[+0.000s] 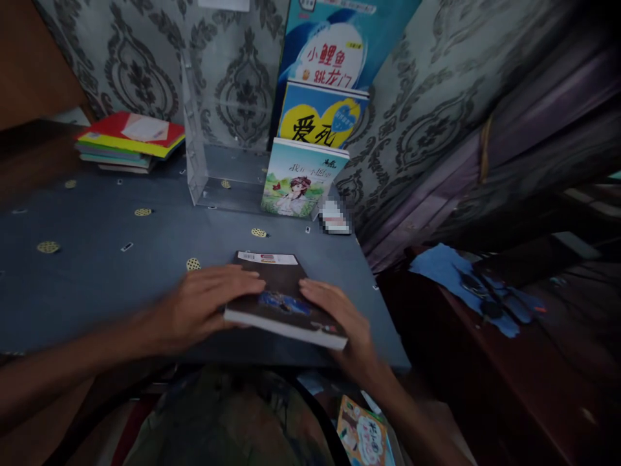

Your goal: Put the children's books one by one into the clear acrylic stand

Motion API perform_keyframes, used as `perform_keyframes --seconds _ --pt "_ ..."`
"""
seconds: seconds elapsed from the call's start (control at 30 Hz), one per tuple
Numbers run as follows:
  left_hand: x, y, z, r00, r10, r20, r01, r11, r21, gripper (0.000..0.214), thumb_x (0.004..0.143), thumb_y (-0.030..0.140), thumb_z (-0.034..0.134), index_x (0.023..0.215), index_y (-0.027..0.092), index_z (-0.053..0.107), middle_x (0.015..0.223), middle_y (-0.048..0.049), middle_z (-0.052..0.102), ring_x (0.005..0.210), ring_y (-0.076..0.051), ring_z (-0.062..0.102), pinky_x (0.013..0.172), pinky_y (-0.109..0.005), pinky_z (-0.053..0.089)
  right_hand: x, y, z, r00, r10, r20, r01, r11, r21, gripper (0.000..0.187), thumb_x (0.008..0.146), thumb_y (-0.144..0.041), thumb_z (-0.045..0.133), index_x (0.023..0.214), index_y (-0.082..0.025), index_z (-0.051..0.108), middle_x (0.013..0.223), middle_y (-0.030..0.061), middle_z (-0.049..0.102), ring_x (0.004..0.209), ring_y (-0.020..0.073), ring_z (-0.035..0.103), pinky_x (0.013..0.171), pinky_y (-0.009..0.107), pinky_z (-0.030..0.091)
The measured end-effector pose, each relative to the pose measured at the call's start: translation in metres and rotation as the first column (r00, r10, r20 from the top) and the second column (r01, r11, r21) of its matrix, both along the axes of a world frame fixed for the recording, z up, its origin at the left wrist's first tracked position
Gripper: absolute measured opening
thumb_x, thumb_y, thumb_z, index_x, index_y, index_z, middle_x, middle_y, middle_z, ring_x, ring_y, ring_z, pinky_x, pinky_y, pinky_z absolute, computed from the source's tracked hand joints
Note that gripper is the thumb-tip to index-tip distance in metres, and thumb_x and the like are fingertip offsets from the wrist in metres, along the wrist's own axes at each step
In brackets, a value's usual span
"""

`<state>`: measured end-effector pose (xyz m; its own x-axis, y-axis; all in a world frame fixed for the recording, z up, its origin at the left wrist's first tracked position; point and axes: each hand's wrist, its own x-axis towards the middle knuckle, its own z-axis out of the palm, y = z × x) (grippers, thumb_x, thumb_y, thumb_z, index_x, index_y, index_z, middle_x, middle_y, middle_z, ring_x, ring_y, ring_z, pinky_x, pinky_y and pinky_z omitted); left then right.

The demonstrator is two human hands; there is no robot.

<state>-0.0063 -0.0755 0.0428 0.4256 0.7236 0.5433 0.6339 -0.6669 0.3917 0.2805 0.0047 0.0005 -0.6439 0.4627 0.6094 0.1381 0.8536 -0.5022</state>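
A dark-covered book (276, 285) lies near the front edge of the grey-blue table (97, 272), slightly raised at its near side. My left hand (208, 304) lies on its left part, fingers stretched over the cover. My right hand (344, 323) grips its right near corner, fingers on top. Both hands are a little blurred by motion.
Three books (301, 178) stand stepped in a clear acrylic holder (204, 162) against the patterned wall. A stack of coloured books (129, 142) lies at the back left. A blue cloth (456, 272) rests on a dark surface to the right. Another book (363, 437) lies below the table edge.
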Motion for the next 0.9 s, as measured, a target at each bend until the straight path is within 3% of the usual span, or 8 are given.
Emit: perform_keyframes --seconds 0.13,0.27,0.33,0.47,0.57,0.7,0.8,0.9 --pt "-0.004 0.034 0.002 0.978 0.107 0.180 -0.084 0.988 -0.133 0.035 0.104 0.039 0.047 0.133 0.021 0.055 0.117 -0.0078 0.074 0.105 -0.021 0.072 0.090 -0.031 0.057 -0.025 0.037 -0.003 0.992 -0.107 -0.065 0.096 0.983 -0.159 0.031 0.099 -0.035 0.057 0.128 -0.025 0.065 0.123 0.0099 0.073 0.113 0.0249 0.069 0.096 0.041 0.057" --pt "-0.014 0.067 -0.006 0.938 0.269 0.218 -0.250 0.962 -0.111 0.034 0.100 0.048 0.051 0.115 0.019 0.058 0.095 -0.0049 0.073 0.084 -0.022 0.071 0.076 -0.032 0.057 -0.048 0.065 0.004 0.967 -0.230 -0.105 0.203 0.954 -0.222 0.023 0.094 -0.043 0.062 0.095 -0.022 0.074 0.094 0.0055 0.078 0.087 0.0236 0.073 0.081 0.036 0.059" --pt "-0.017 0.080 -0.003 0.911 0.309 0.274 -0.285 0.951 -0.123 0.033 0.098 0.049 0.055 0.110 0.019 0.058 0.089 -0.0033 0.071 0.079 -0.020 0.068 0.072 -0.031 0.056 -0.056 0.072 0.016 0.959 -0.263 -0.108 0.229 0.939 -0.255 0.026 0.092 -0.046 0.064 0.090 -0.022 0.072 0.085 0.0036 0.077 0.077 0.0218 0.071 0.074 0.034 0.057" --pt "-0.019 0.099 0.006 0.828 0.241 0.506 -0.116 0.957 -0.267 0.038 0.095 0.043 0.059 0.123 0.018 0.053 0.113 -0.0079 0.069 0.101 -0.023 0.067 0.087 -0.035 0.056 -0.066 0.073 0.033 0.959 -0.246 -0.143 0.164 0.889 -0.428 0.030 0.091 -0.049 0.063 0.100 -0.021 0.065 0.083 0.0024 0.073 0.070 0.0172 0.066 0.064 0.028 0.053" --pt "-0.020 0.108 -0.003 0.761 0.273 0.589 0.052 0.879 -0.475 0.045 0.090 0.046 0.063 0.123 0.017 0.051 0.111 -0.0092 0.070 0.096 -0.023 0.069 0.082 -0.035 0.058 -0.070 0.071 0.026 0.971 -0.227 -0.074 0.147 0.812 -0.565 0.032 0.090 -0.051 0.060 0.101 -0.021 0.060 0.066 -0.0031 0.065 0.052 0.0123 0.057 0.049 0.023 0.046" --pt "-0.026 0.115 -0.027 0.771 0.384 0.508 0.092 0.722 -0.685 0.054 0.084 0.053 0.068 0.119 0.017 0.050 0.096 -0.0068 0.072 0.078 -0.022 0.071 0.065 -0.031 0.058 -0.070 0.076 0.004 0.974 -0.194 0.117 0.222 0.709 -0.669 0.037 0.086 -0.058 0.057 0.091 -0.022 0.052 0.051 -0.0091 0.053 0.037 0.0103 0.048 0.036 0.021 0.036" --pt "-0.031 0.117 -0.036 0.831 0.443 0.335 -0.032 0.639 -0.768 0.057 0.084 0.058 0.065 0.119 0.016 0.050 0.075 -0.0026 0.068 0.057 -0.020 0.066 0.047 -0.027 0.050 -0.071 0.084 -0.003 0.967 -0.174 0.185 0.254 0.654 -0.713 0.043 0.082 -0.062 0.059 0.093 -0.023 0.048 0.052 -0.0088 0.056 0.035 0.0112 0.049 0.033 0.021 0.037" --pt "-0.034 0.118 -0.034 0.885 0.460 0.078 -0.222 0.563 -0.796 0.057 0.089 0.060 0.059 0.122 0.014 0.050 0.060 0.0000 0.063 0.045 -0.021 0.061 0.042 -0.028 0.045 -0.072 0.089 -0.003 0.949 -0.190 0.252 0.313 0.649 -0.693 0.043 0.082 -0.059 0.061 0.099 -0.022 0.048 0.054 -0.0086 0.057 0.036 0.0116 0.051 0.035 0.021 0.039"
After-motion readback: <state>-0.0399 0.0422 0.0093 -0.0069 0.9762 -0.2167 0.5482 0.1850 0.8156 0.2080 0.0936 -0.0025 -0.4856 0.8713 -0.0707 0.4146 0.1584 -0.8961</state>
